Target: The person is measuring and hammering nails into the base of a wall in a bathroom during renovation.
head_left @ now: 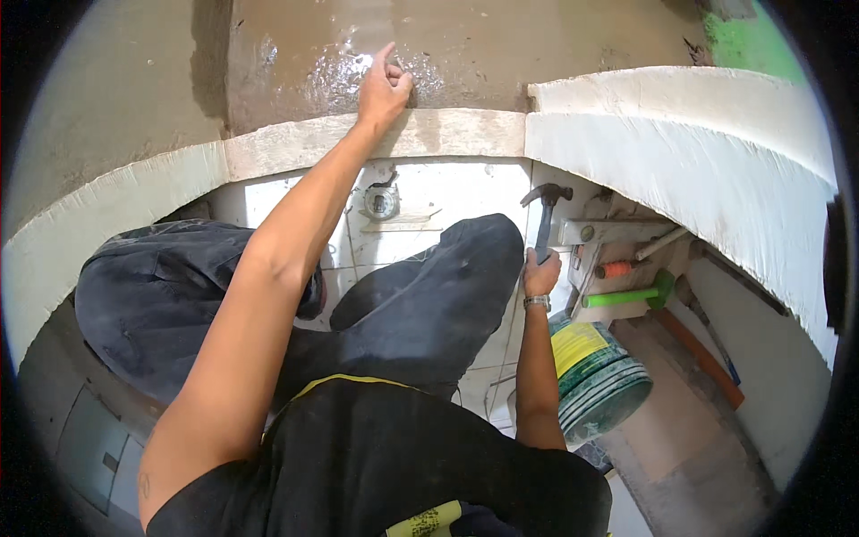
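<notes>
My left hand (384, 95) reaches forward over the wet, shiny brown surface (465, 54), just beyond the pale raised edge (447, 134). Its index finger points away from me while the other fingers curl loosely, and I see nothing held in it. Low on the right, my right hand (541, 274) wraps around the dark handle of a claw hammer (544, 224). The hammer stands head-away from me, above the white tiles and right of my bent knee. A watch sits on that wrist.
A tape measure (381, 201) and a thin wood strip (398, 225) lie on the tiled floor ahead of my legs. On the right are a green-handled tool (626, 297), an orange-handled tool (616, 268) and a green bucket (604, 385). White curved walls (680, 170) flank the edge.
</notes>
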`<state>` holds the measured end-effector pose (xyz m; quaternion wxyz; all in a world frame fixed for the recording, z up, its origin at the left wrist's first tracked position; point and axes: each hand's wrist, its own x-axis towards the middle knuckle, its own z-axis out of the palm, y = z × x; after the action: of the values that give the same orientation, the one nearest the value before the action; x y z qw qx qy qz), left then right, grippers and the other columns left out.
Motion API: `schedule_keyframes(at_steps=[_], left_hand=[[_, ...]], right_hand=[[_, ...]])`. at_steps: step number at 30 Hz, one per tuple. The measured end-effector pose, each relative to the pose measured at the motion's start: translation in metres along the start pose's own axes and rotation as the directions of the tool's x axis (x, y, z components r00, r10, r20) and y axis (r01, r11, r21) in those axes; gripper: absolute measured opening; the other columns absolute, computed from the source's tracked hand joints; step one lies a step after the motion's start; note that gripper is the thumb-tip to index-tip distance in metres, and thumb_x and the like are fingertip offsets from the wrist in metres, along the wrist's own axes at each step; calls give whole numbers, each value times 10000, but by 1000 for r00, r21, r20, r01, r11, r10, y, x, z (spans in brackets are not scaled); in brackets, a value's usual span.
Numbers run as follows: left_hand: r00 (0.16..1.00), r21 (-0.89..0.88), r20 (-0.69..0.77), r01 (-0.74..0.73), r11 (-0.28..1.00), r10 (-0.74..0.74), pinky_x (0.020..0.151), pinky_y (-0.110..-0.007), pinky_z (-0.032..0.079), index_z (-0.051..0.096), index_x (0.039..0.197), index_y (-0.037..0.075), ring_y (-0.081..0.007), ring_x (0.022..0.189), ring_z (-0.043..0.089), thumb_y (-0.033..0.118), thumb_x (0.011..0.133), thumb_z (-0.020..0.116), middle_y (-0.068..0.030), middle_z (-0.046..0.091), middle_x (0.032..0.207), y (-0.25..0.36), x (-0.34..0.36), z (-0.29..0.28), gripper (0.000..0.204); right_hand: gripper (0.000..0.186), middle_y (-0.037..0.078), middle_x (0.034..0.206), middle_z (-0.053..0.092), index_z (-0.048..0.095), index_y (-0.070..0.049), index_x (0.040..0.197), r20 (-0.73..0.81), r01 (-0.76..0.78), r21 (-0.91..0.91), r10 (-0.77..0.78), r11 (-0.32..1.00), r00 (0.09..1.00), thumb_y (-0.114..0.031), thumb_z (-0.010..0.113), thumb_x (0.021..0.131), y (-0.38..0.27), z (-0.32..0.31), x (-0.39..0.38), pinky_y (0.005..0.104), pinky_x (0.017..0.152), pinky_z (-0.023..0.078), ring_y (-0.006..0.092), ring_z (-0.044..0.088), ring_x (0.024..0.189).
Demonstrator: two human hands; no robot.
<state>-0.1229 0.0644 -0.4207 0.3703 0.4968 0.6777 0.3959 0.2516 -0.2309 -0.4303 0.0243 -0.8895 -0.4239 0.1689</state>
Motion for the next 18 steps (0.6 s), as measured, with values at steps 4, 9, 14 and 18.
schedule_keyframes(at_steps=[4,9,14,18], left_hand=[[999,46,17,31,998,-31,746,-344,533,689,1202,148,-200,772,672,213,888,682,-84,720,884,12,-2,8,321],[995,18,-36,-89,996,90,768,-355,533,744,1052,158,-238,820,679,256,891,691,-98,724,885,-7,0,12,196],[989,120,-22,-144,982,147,809,-364,528,745,1013,153,-272,875,664,266,885,704,-100,725,907,-3,-2,21,175],[972,239,-2,-228,944,236,848,-369,524,752,1008,161,-267,912,655,281,879,715,-81,728,959,-11,2,23,180]], right_hand=[[378,193,808,638,565,6,926,-63,-28,209,42,978,997,-288,744,770,16,5,0,470,790,497,400,629,778],[247,74,660,589,557,-26,862,242,-199,498,86,844,967,-230,696,847,11,-20,-19,383,618,494,236,602,616],[147,-7,645,554,608,-22,883,414,-193,574,-79,796,907,-157,666,894,2,-66,-65,282,555,427,83,503,589],[181,37,705,630,639,9,979,395,-22,552,-239,834,887,-138,679,880,-18,-86,-76,282,596,456,105,532,625]])
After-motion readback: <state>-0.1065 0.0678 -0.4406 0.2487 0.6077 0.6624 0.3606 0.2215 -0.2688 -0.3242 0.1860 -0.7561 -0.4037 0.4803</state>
